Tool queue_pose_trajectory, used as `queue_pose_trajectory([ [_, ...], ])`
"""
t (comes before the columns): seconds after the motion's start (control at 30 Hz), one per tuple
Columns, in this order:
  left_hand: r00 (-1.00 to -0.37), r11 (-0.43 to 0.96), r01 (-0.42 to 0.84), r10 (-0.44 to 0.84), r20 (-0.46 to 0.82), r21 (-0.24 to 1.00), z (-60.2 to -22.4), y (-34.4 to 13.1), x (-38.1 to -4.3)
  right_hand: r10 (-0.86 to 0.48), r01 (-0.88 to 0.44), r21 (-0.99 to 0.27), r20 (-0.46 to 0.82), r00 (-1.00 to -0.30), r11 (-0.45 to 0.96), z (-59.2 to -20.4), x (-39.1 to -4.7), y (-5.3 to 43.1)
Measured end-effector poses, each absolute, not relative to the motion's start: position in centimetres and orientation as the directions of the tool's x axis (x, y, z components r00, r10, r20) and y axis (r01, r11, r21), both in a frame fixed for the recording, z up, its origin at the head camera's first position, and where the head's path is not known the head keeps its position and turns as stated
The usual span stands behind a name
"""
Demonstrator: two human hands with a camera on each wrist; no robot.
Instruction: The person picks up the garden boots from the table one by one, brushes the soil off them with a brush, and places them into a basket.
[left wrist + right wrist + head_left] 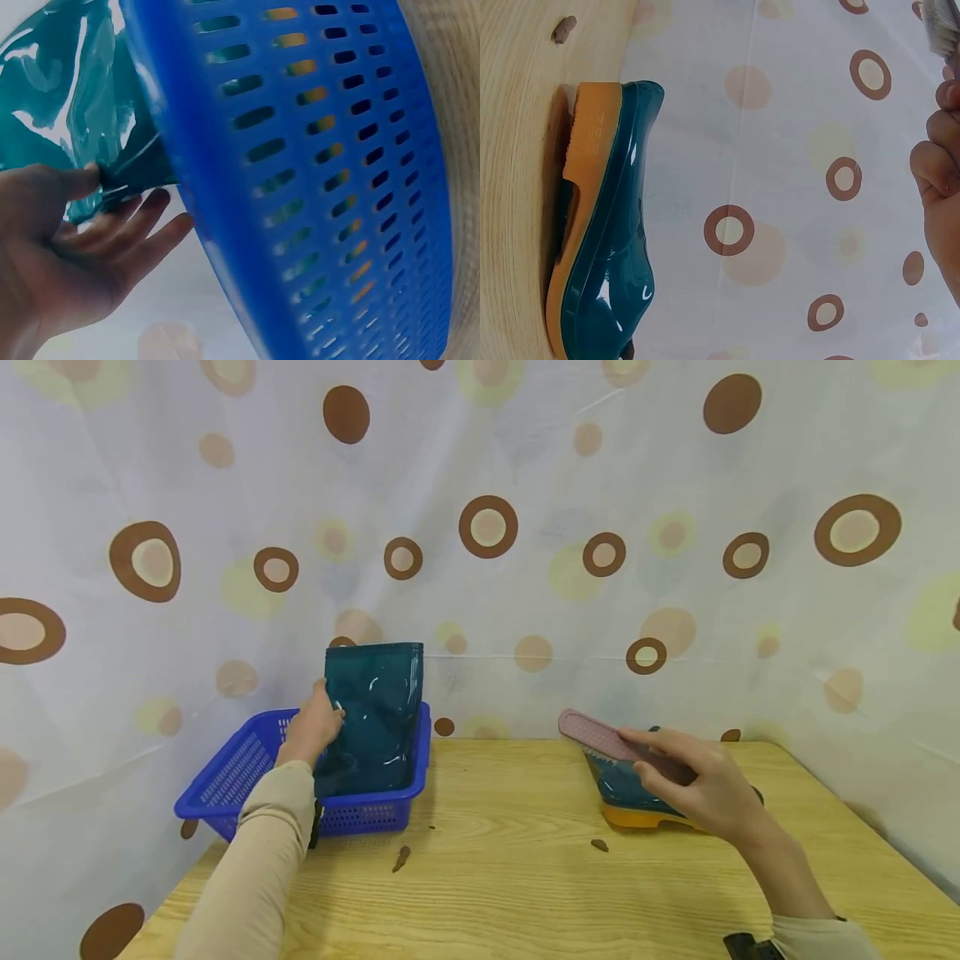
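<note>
In the head view, my left hand [311,727] grips the side edge of a glossy teal rain boot [375,714], whose flat-topped shaft stands up out of a blue plastic basket [367,817]. The left wrist view has my thumb pressed on the wrinkled teal boot [90,97], other fingers behind it; orange shows through the basket's slots [300,67]. My right hand [705,785] holds a pink-backed scrub brush [596,735], bristles down. Below that hand, partly hidden, is a teal shoe [626,789] with an orange sole [592,135], resting on the table.
Small brown clumps [401,858] lie on the wooden table [495,893], another clump [599,844] near the shoe. A white curtain with brown and yellow dots [487,460] hangs behind the table and along its sides.
</note>
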State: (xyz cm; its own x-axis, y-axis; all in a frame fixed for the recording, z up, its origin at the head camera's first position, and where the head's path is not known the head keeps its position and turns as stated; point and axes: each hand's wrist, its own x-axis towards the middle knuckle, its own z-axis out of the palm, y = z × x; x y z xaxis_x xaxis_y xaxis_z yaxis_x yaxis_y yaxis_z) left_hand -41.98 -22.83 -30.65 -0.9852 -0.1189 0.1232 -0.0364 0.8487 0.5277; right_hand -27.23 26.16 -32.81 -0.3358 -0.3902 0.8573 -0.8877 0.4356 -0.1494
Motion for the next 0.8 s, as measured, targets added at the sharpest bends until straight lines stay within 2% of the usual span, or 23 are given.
queue_pose_trajectory([
  [0.23,-0.997,0.895,0.049,0.069,-0.027,0.444,-32.2,-23.4,-42.6,-0.386,-0.882,-0.145,0.859,-0.337,0.448,-32.9,-27.3,26.1],
  [0.33,-0.992,0.905,0.073,0.111,-0.068,0.420,-33.0,-23.6,-42.6,-0.391,-0.886,-0.139,0.859,-0.329,0.441,-33.0,-27.4,26.1],
  [0.5,-0.987,0.919,0.034,0.094,-0.133,0.393,-33.0,-22.8,-41.9,-0.393,-0.889,-0.145,0.857,-0.333,0.435,-33.1,-27.4,26.2],
  [0.8,-0.956,0.966,-0.081,-0.005,-0.293,0.246,-33.4,-21.5,-40.6,-0.388,-0.874,-0.159,0.849,-0.358,0.459,-32.8,-27.0,26.5],
])
